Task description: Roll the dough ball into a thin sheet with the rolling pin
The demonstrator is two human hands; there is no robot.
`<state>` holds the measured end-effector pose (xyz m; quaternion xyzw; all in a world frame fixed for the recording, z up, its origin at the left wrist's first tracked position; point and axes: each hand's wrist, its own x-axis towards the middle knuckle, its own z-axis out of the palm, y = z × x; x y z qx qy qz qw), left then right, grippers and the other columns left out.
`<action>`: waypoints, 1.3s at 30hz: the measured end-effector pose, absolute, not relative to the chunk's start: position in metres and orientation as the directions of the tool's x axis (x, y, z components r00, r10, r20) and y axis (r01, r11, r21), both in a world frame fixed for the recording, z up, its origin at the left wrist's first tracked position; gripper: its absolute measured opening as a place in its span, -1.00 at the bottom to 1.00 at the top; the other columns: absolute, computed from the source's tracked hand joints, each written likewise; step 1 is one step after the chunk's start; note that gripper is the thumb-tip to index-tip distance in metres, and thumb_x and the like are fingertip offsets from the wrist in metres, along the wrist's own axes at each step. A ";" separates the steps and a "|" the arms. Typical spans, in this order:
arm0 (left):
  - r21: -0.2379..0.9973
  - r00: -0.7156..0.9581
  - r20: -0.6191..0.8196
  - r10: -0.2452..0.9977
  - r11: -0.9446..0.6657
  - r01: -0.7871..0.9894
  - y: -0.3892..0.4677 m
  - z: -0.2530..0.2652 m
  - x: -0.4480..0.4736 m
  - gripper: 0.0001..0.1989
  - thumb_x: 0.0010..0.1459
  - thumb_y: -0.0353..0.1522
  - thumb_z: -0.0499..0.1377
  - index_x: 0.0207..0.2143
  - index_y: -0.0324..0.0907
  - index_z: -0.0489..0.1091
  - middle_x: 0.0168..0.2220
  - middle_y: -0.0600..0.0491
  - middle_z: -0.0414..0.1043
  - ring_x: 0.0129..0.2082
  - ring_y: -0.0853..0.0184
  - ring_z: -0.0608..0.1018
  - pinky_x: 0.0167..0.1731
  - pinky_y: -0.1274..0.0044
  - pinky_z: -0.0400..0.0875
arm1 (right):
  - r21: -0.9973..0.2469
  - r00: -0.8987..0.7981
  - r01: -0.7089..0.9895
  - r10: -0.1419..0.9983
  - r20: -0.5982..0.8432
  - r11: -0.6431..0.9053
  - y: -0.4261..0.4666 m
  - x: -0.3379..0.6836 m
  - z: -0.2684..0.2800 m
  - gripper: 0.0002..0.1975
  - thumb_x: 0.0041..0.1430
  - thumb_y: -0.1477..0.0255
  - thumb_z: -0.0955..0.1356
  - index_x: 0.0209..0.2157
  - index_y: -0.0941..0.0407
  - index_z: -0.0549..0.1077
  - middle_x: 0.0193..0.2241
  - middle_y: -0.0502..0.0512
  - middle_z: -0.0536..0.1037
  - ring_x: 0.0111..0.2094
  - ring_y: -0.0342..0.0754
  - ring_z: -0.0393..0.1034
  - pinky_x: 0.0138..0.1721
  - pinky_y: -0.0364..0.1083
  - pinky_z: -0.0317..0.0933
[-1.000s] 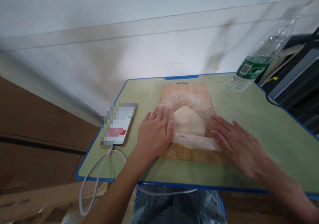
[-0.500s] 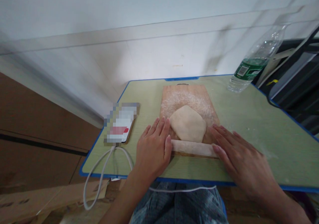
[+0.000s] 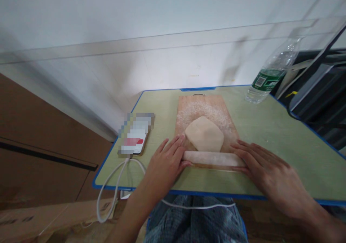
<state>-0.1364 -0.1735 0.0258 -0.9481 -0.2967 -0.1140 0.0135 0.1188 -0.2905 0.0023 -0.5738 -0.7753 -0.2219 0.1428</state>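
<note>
A pale rolling pin (image 3: 213,158) lies crosswise over the near end of a floured wooden cutting board (image 3: 201,104). My left hand (image 3: 169,160) grips its left end, thumb on the near side and fingers on the far side. Around the right end, my right hand (image 3: 266,169) holds the pin the same way, partly covering it. Just beyond the pin, a flattened, rounded sheet of dough (image 3: 205,134) rests on the board, its near edge meeting the pin.
The board sits on a light green table (image 3: 159,104) with blue edging. To the left lies a phone (image 3: 137,133) with a white cable (image 3: 119,171) looping over the edge. A plastic bottle (image 3: 266,79) stands at the back right, beside dark items. A white wall (image 3: 173,62) rises behind.
Both thumbs have moved from on top of the rolling pin to its near side, and the hands now wrap its ends. The view has shifted slightly. The dough looks much the same.
</note>
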 end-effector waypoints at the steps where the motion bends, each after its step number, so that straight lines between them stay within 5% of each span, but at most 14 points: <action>1: 0.061 0.791 0.215 0.573 -0.816 0.575 -0.169 0.030 -0.132 -0.64 0.27 -0.23 0.04 0.02 -0.24 0.31 0.17 -0.13 0.29 0.17 0.21 0.35 0.16 0.28 0.22 | 0.173 -0.291 0.956 0.835 0.467 0.236 -0.285 0.123 0.003 -0.61 0.36 0.33 0.10 -0.07 0.23 0.42 -0.05 0.27 0.53 -0.02 0.08 0.43 -0.03 0.10 0.35; 6: 0.193 0.729 0.116 0.674 -0.736 0.650 -0.148 0.051 -0.111 -0.57 0.30 -0.14 -0.04 0.08 -0.23 0.22 0.04 -0.12 0.41 0.02 0.18 0.48 -0.01 0.34 0.38 | 0.010 -0.201 0.977 0.911 0.359 0.212 -0.259 0.140 0.011 -0.48 0.32 0.15 0.09 0.02 0.21 0.40 -0.05 0.28 0.53 -0.08 0.15 0.46 -0.14 0.12 0.40; 10: 0.185 0.719 0.061 0.693 -0.715 0.674 -0.130 0.054 -0.095 -0.48 0.34 -0.14 -0.17 0.17 -0.29 0.15 0.20 -0.19 0.23 0.20 0.18 0.31 0.14 0.35 0.23 | -0.132 -0.129 0.978 0.963 0.236 0.164 -0.245 0.144 0.017 -0.41 0.28 0.06 0.09 0.09 0.14 0.37 0.04 0.24 0.47 0.00 0.14 0.42 -0.04 0.11 0.35; 16: 0.088 0.711 -0.028 0.703 -0.707 0.702 -0.098 0.040 -0.079 -0.50 0.34 -0.23 -0.15 0.19 -0.36 0.16 0.27 -0.23 0.08 0.29 0.16 0.12 0.22 0.33 0.07 | -0.145 -0.069 0.983 0.953 0.296 0.116 -0.216 0.152 0.010 -0.36 0.34 0.15 -0.03 0.19 0.25 0.26 0.20 0.26 0.26 0.26 0.06 0.03 0.21 0.15 0.04; 22: 0.093 0.686 0.098 0.721 -0.692 0.715 -0.108 0.040 -0.083 -0.48 0.33 -0.23 -0.17 0.24 -0.32 0.10 0.27 -0.21 0.10 0.30 0.16 0.12 0.19 0.21 0.12 | -0.093 -0.013 0.994 0.939 0.343 0.048 -0.226 0.144 -0.002 -0.42 0.36 0.22 -0.02 0.10 0.21 0.37 0.12 0.24 0.37 0.20 0.06 0.17 0.15 0.19 0.13; 30: 0.076 0.671 0.073 0.738 -0.675 0.734 -0.137 0.042 -0.095 -0.48 0.30 -0.30 -0.17 0.25 -0.28 0.11 0.27 -0.14 0.11 0.28 0.16 0.17 0.21 0.24 0.14 | -0.023 -0.041 0.998 0.901 0.432 0.057 -0.249 0.124 0.002 -0.53 0.34 0.32 0.08 0.06 0.22 0.41 0.04 0.24 0.47 0.08 0.10 0.34 0.10 0.17 0.21; 39: 0.089 0.697 0.221 0.682 -0.726 0.682 -0.156 0.032 -0.111 -0.47 0.28 -0.32 -0.24 0.20 -0.31 0.21 0.20 -0.10 0.26 0.22 0.21 0.29 0.15 0.28 0.26 | -0.077 -0.001 0.996 0.886 0.463 0.042 -0.267 0.108 0.003 -0.58 0.32 0.35 0.11 0.09 0.16 0.37 0.03 0.22 0.48 0.02 0.08 0.40 0.06 0.17 0.26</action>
